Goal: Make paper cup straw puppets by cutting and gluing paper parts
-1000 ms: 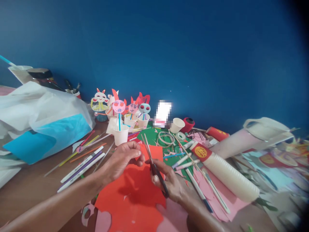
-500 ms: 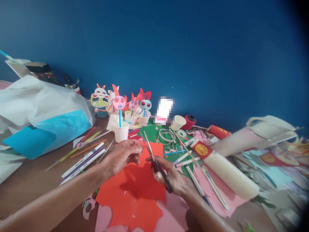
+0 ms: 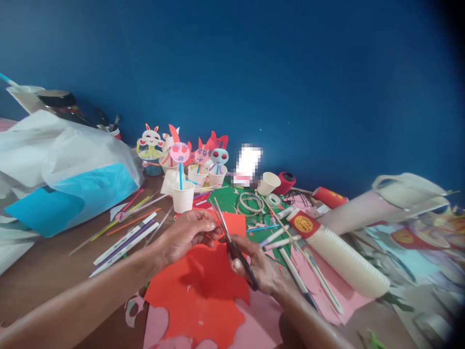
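My right hand (image 3: 256, 266) grips black-handled scissors (image 3: 236, 252), their blades pointing up and away, slightly apart. Close to the blades, the fingers of my left hand (image 3: 194, 230) are pinched together on what looks like a small piece of red paper (image 3: 218, 224). That piece is hard to make out against the red sheet behind it. Below both hands lies a large red paper sheet (image 3: 203, 281) with a wavy cut edge. Pink paper (image 3: 261, 320) shows from under it.
Paper-cup puppets with a white cup (image 3: 182, 198) stand at the back. Markers (image 3: 125, 245) and straws lie left, beside a plastic bag (image 3: 65, 145). On the right are stacked paper cups (image 3: 345, 257), pens, a tape roll (image 3: 273, 200) and green paper (image 3: 228, 198). A blue wall rises behind.
My left fingertips have shifted slightly right, nearer the scissor blades. The scissors' blades have come a little closer together; the rest looks the same.
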### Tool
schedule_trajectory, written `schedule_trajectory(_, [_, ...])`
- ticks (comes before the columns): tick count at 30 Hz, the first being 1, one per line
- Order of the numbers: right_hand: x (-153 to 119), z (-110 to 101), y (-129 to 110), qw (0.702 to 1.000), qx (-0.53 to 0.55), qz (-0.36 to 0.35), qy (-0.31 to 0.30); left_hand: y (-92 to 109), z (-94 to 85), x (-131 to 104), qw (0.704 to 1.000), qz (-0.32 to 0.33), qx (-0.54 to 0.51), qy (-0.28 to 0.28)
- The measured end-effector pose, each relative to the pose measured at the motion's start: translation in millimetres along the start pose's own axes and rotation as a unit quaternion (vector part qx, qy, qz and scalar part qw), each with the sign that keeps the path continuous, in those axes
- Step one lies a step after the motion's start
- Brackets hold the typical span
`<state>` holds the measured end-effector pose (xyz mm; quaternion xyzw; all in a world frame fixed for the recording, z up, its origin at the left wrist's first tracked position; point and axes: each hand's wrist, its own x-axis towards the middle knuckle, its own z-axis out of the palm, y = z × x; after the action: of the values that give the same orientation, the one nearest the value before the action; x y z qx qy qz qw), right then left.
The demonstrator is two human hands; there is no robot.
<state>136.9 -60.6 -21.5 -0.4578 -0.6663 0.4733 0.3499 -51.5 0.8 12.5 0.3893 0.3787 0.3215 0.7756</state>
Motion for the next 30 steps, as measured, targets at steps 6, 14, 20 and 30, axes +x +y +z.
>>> schedule_trajectory(6, [-1.2, 0.4, 2.2, 1.0, -0.009, 0.005, 0.0, -0.6, -0.6, -0.1, 1.0, -0.003, 0.003, 0.002])
schedule_trajectory(14, [-2.0, -0.5, 9.5, 1.0, -0.03, 0.007, 0.001, -1.3, -3.8, 1.7, 1.0, -0.008, 0.01, 0.0])
schedule_trajectory(20, [-2.2, -2.2, 9.3, 0.999, -0.031, 0.002, -0.011, -2.1, -7.5, 2.7, 1.0, -0.013, 0.022, -0.009])
schedule_trajectory(30, [-0.3, -0.4, 6.2, 1.0, -0.003, 0.015, -0.011, -3.2, -8.5, 4.8, 0.999, -0.009, 0.007, -0.032])
